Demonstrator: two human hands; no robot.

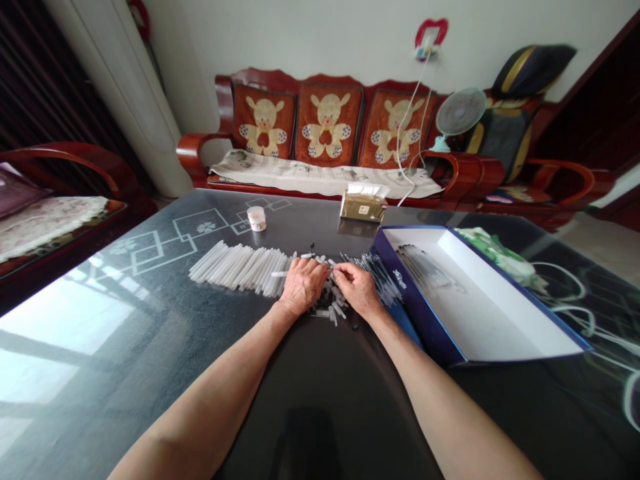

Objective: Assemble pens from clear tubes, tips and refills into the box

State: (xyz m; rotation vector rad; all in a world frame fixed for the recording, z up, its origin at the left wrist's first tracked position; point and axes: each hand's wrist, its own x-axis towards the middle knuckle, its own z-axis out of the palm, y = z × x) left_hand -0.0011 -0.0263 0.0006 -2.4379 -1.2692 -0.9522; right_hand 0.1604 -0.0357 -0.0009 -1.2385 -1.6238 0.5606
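Bare forearms reach across the dark glass tabletop, and the left hand closes over a white plastic tube lying crosswise, pointing left; right hand pinched just beside it, on what, too small to tell, long row of tubes further left

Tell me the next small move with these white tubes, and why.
Probably finish the white tube under your left hand, then lay it with the dark thin rods beside the blue-rimmed cardboard box. Your right hand already meets its far end, and those rods sit apart from the row of plain white tubes.
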